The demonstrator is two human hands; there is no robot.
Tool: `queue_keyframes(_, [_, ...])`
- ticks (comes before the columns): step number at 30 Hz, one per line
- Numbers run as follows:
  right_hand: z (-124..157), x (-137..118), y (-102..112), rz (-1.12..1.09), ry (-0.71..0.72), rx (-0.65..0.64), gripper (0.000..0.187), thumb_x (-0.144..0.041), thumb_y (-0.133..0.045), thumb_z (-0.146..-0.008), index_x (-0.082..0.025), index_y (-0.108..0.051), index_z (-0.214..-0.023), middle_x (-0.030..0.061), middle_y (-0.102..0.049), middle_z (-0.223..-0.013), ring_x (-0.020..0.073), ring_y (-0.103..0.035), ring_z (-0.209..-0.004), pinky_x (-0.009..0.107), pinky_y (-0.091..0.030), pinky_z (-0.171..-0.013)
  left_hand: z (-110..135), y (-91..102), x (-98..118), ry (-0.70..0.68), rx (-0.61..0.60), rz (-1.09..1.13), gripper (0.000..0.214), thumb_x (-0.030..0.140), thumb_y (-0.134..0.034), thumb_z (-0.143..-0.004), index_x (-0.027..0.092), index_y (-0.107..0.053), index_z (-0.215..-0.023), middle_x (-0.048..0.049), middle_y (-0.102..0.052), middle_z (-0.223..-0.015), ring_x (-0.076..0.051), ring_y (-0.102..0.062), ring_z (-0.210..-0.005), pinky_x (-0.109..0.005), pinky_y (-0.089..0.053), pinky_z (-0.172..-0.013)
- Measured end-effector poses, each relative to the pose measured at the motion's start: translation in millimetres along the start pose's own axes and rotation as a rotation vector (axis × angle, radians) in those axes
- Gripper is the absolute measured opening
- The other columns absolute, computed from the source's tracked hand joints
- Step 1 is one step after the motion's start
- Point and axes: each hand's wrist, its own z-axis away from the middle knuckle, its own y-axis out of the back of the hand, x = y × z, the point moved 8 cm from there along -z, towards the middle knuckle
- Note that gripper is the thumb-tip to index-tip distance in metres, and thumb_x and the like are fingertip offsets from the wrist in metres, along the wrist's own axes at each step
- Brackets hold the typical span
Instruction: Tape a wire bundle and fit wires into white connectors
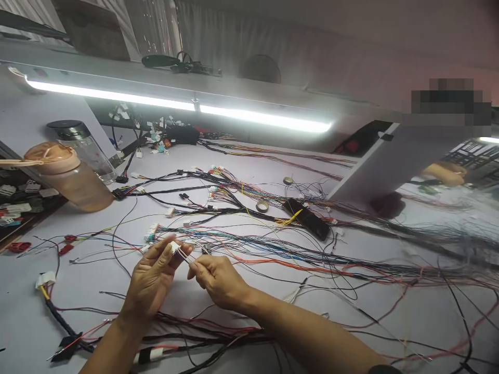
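Observation:
Between its thumb and fingers, my left hand (154,275) grips a small white connector housing (175,247). My right hand (218,280), just to the right, pinches the thin wires (185,255) that run into that housing. Fingers partly cover the wire ends, so how deep they sit cannot be made out. Behind both hands lies a bundle of many-coloured wires (249,243) with white and teal connectors (152,232) at its left end. A black-taped harness (218,343) passes below my wrists.
Two bottles, a peach-lidded one (78,182) and a black-lidded one (83,143), stand at the left. A dark phone (307,219) and a tape roll (262,206) lie among harnesses. A white panel (370,166) rises at the right; beyond it shows another person's arm (446,172).

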Motion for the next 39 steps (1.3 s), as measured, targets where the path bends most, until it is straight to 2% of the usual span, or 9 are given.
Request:
queue_keyframes(4, [-11.2,4.7,-2.2,0.009,0.057,0.050,0.030,-0.025,-0.047,-0.097,-0.018,-0.057,-0.069,-0.0051,-0.044,-0.058,0.0083,-0.040,-0.055,0.021,-0.032,-0.057,3.7,-7.2,-13.5,0.139,-0.076,0.015,0.057,0.051,-0.082,-0.069,0.025,-0.070,-0.118,-0.0113,-0.071,-0.118,-0.026,-0.070,-0.098,-0.035,-0.059,-0.083])
queue_keyframes(7, [-17.5,9.7,-5.7,-0.002,0.068,0.047,0.035,-0.026,-0.046,-0.096,-0.019,-0.048,-0.062,-0.0044,-0.045,-0.058,0.0085,-0.041,-0.054,0.021,-0.033,-0.056,7.0,-11.3,-24.6,0.232,-0.108,-0.042,0.050,0.045,-0.085,-0.067,0.019,-0.074,-0.109,-0.0149,-0.073,-0.111,-0.029,-0.069,-0.102,-0.035,-0.057,-0.084])
queue_keyframes(17, [-13.9,20.7,-15.3,0.077,-0.006,-0.127,0.026,-0.024,-0.046,-0.097,-0.018,-0.064,-0.078,-0.0062,-0.046,-0.052,0.0075,-0.043,-0.047,0.019,-0.035,-0.055,4.5,2.6,-19.0,0.178,0.168,0.056,0.036,0.036,-0.092,-0.057,0.014,-0.071,-0.077,-0.0066,-0.070,-0.070,-0.022,-0.070,-0.081,-0.027,-0.059,-0.072])
queue_keyframes(20, [3.6,31.8,-8.9,0.162,-0.068,-0.195,0.025,-0.024,-0.047,-0.097,-0.017,-0.067,-0.083,-0.0060,-0.048,-0.052,0.0074,-0.045,-0.045,0.019,-0.036,-0.054,-0.1,12.5,-11.0,0.108,0.267,0.129,0.023,0.028,-0.085,-0.069,0.013,-0.069,-0.075,-0.0013,-0.062,-0.062,-0.017,-0.068,-0.073,-0.032,-0.061,-0.079])
queue_keyframes(23, [11.2,28.5,9.5,0.246,-0.089,-0.272,0.026,-0.026,-0.050,-0.096,-0.017,-0.067,-0.080,-0.0043,-0.056,-0.055,0.0075,-0.049,-0.047,0.019,-0.036,-0.055,-2.7,20.0,-7.5,0.095,0.342,0.158,0.014,0.019,-0.065,-0.087,0.011,-0.067,-0.075,-0.0006,-0.057,-0.062,-0.013,-0.063,-0.064,-0.027,-0.061,-0.068])
queue_keyframes(25, [0.2,11.6,29.1,0.347,0.025,-0.248,0.032,-0.033,-0.051,-0.097,-0.017,-0.067,-0.075,-0.0012,-0.063,-0.062,0.0093,-0.054,-0.056,0.021,-0.038,-0.058,-4.1,19.6,-5.6,0.087,0.337,0.168,0.019,0.015,-0.056,-0.092,0.011,-0.067,-0.077,0.0003,-0.053,-0.061,-0.010,-0.058,-0.057,-0.025,-0.060,-0.063])
queue_keyframes(30, [-60.3,-19.5,75.8,0.683,0.321,0.178,0.022,-0.026,-0.052,-0.098,-0.021,-0.072,-0.105,0.0050,-0.074,-0.104,0.0185,-0.060,-0.095,0.030,-0.042,-0.081,-5.7,17.0,-6.7,0.087,0.299,0.158,0.018,0.014,-0.056,-0.091,0.011,-0.068,-0.079,0.0014,-0.047,-0.060,-0.009,-0.052,-0.052,-0.023,-0.058,-0.056])
queue_keyframes(35, [-109.0,7.0,52.6,0.936,0.307,0.090,0.025,-0.022,-0.061,-0.094,-0.022,-0.068,-0.118,0.0037,-0.072,-0.116,0.0229,-0.054,-0.107,0.036,-0.035,-0.085,-7.8,18.0,-11.1,0.103,0.273,0.139,0.011,0.016,-0.062,-0.088,0.010,-0.070,-0.084,0.0001,-0.049,-0.064,-0.009,-0.052,-0.056,-0.022,-0.057,-0.056])
queue_keyframes(39, [-120.9,19.0,45.4,0.978,0.328,0.063,0.017,-0.030,-0.062,-0.095,-0.021,-0.070,-0.107,0.0044,-0.071,-0.111,0.0222,-0.053,-0.104,0.036,-0.029,-0.082,-9.3,17.4,-14.4,0.128,0.269,0.110,0.010,0.020,-0.070,-0.083,0.011,-0.071,-0.087,0.0001,-0.050,-0.066,-0.010,-0.053,-0.059,-0.021,-0.057,-0.057])
